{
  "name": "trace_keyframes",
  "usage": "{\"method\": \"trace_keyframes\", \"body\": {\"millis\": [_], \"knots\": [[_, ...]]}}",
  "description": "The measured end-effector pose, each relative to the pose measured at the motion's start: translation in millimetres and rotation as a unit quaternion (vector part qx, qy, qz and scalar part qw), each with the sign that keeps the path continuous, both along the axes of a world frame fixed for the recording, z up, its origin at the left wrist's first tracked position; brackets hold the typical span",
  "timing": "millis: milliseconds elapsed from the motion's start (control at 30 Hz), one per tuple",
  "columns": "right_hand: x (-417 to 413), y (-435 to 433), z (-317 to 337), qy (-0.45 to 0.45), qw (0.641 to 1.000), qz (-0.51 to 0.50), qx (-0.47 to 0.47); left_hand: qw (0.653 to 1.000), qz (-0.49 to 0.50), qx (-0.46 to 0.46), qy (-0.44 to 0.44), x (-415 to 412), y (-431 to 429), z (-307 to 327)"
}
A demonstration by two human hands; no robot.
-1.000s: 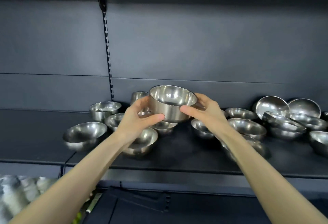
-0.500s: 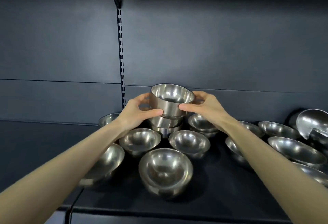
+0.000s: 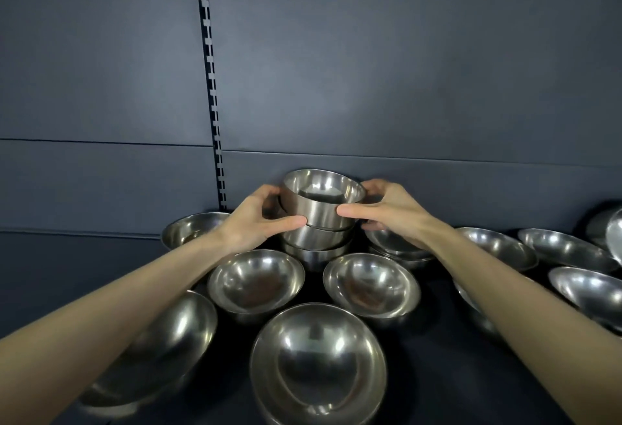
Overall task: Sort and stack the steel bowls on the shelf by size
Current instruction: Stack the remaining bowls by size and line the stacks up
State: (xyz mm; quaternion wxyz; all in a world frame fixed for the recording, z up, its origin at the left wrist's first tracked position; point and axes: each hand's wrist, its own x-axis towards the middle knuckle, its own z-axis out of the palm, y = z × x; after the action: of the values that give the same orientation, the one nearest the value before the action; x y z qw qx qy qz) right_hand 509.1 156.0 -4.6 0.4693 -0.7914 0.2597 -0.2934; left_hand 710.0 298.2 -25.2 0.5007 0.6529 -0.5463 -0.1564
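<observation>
View: head, looking down along both forearms to the back of the shelf.
Top bowl: straight-sided steel, mouth up, at the far middle of the shelf against the back wall; it sits on the stack of similar bowls.
Left hand: grasps the top bowl's left side, thumb on the near wall, fingers curled round the far side.
Right hand: grasps the right side the same way, thumb pointing left along the near wall.
Near bowl: large and round, mouth up, at the near middle.
Middle bowls: one left, one right, between the near bowl and the stack.
Left bowls: one at the far left, one under the left forearm.
Right bowls: several shallow ones, partly overlapping.
Rail: slotted, upright on the wall, left of the stack.
</observation>
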Motion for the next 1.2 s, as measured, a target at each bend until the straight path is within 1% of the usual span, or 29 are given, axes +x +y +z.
{"method": "trace_keyframes", "body": {"millis": [133, 267, 500, 600, 767, 900, 1033, 1200], "knots": [[3.4, 1.8, 2.2, -0.019, 1.0, 0.007, 0.013, 1.0, -0.014, 0.01, 0.007, 4.0, -0.8, -1.2], [7.0, 3.8, 4.5, -0.027, 1.0, 0.006, -0.003, 0.999, -0.021, 0.028, 0.014, 5.4, 0.0, -3.3], [10.6, 8.6, 10.6, -0.01, 0.999, -0.003, -0.03, 0.998, -0.037, 0.046, 0.022, 8.0, -1.0, -8.9], [9.7, 9.4, 8.8, -0.006, 1.0, -0.002, -0.025, 0.998, -0.04, 0.048, 0.02, 8.6, -0.7, -9.8], [8.7, 10.8, 7.3, -0.001, 1.0, 0.005, -0.024, 0.996, -0.053, 0.049, 0.042, 10.0, -1.2, -12.1], [7.5, 11.0, 6.4, 0.02, 0.999, 0.016, -0.029, 0.997, -0.042, 0.059, 0.016, 11.6, -1.0, -13.7], [6.3, 10.1, 0.6, 0.051, 0.998, 0.022, 0.006, 0.996, -0.034, 0.079, 0.012, 11.8, -3.4, -13.6], [4.2, 7.5, -6.2, 0.061, 0.996, 0.054, 0.039, 0.994, -0.041, 0.097, 0.007, 13.4, -3.0, -13.2]]}}
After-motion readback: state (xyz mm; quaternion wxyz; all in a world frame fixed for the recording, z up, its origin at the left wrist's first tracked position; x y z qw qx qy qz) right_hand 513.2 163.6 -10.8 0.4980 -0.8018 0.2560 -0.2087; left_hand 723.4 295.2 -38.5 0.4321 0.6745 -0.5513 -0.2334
